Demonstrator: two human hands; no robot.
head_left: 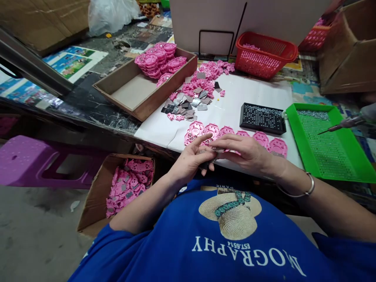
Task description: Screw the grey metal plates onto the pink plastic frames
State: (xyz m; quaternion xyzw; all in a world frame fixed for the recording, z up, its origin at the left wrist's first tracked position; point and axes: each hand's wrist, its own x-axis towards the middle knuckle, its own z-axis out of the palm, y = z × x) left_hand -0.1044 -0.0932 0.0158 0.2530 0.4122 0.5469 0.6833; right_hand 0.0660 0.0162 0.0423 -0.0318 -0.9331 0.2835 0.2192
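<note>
My left hand [192, 159] is closed round a few small dark flat plates [205, 165], held just in front of the table edge. Fingertips of my right hand [248, 152] meet it, pinching what looks like a thin pale-grey plate [216, 150]; the fingers partly hide it. Right behind both hands lies a row of pink plastic casings [262, 139] on white paper [235, 92], some covered by my fingers. Small metal parts show in the leftmost casing [194, 132]. Farther back, loose grey square plates [190, 102] lie beside a heap of small pink parts [210, 72].
A black tray of small metal pieces [263, 118] and a green tray [330, 147] stand right, with a screwdriver tip [335, 128] above. A red basket [264, 53] and a tray [141, 105] of stacked pink casings stand behind. Below left are a carton [94, 196] and purple stool [23, 162].
</note>
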